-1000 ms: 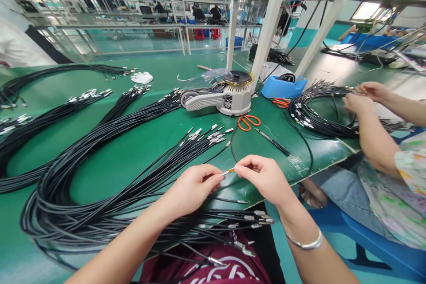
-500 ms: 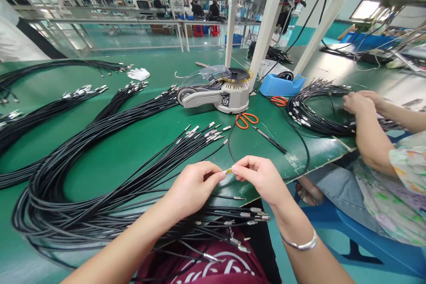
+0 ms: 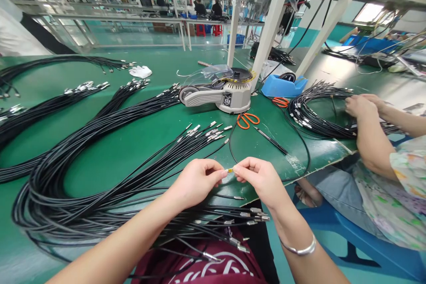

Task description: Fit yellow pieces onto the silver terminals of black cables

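Note:
My left hand [image 3: 196, 183] and my right hand [image 3: 259, 177] meet over the near edge of the green table [image 3: 126, 151]. Both pinch the metal tip of a thin black cable [image 3: 229, 170], which carries a small yellow strip between my fingertips. The cable loops away from my right hand across the table towards the tape dispenser. A large bundle of black cables [image 3: 100, 199] with silver ends lies under my left forearm and spills over the table edge onto my lap.
A grey tape dispenser [image 3: 221, 91] stands mid-table, with orange scissors [image 3: 247, 120] and a black pen [image 3: 271, 140] in front of it. Behind sits a blue tray [image 3: 282, 86]. At right a co-worker's hands [image 3: 361, 105] handle a cable coil [image 3: 316, 115]. More cable bundles [image 3: 49, 106] lie left.
My hands have stayed together pinching the cable tip, shifting only slightly. The co-worker's hands have dropped a little onto their coil.

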A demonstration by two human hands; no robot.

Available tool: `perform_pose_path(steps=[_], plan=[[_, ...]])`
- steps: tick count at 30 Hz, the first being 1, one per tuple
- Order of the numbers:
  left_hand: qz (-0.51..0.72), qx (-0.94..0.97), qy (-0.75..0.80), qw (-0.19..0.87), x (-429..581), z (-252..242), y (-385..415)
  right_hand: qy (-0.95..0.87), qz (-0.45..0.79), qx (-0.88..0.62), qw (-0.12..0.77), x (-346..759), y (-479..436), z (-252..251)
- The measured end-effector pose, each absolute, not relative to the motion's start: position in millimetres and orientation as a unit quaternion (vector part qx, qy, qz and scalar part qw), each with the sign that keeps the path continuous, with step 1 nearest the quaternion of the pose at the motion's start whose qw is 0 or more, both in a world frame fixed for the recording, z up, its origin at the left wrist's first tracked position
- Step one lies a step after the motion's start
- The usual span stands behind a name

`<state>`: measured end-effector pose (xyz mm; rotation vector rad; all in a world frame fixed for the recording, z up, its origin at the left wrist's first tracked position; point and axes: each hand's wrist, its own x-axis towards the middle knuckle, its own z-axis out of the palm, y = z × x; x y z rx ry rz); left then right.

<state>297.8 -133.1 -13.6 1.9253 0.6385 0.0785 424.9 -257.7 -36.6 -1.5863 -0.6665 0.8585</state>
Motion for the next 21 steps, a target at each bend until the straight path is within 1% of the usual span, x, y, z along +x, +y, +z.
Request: perform_pose_path(steps=[2, 3, 7, 13, 21], plan=[[0.046, 0.831, 0.259, 0.49, 300, -12, -134, -0.289, 0.363, -0.683, 0.564, 424, -258, -37], [0.044, 0.834, 0.256, 0.487, 301, -12, -135, -0.288, 0.366, -0.683, 0.563, 423, -259, -37], [0.011, 0.811, 0.251, 0.529, 304, -15, -134, -0.283, 0.355, -0.69, 0.563, 423, -261, -39], [0.004, 0.802, 0.247, 0.543, 304, -9, -132, -0.336, 0.39, -0.664, 0.542, 439, -267, -36], [-0.015, 0.853, 0.214, 0.477, 301, -6, -134, -0.373, 0.382, -0.688, 0.491, 439, -267, -35]])
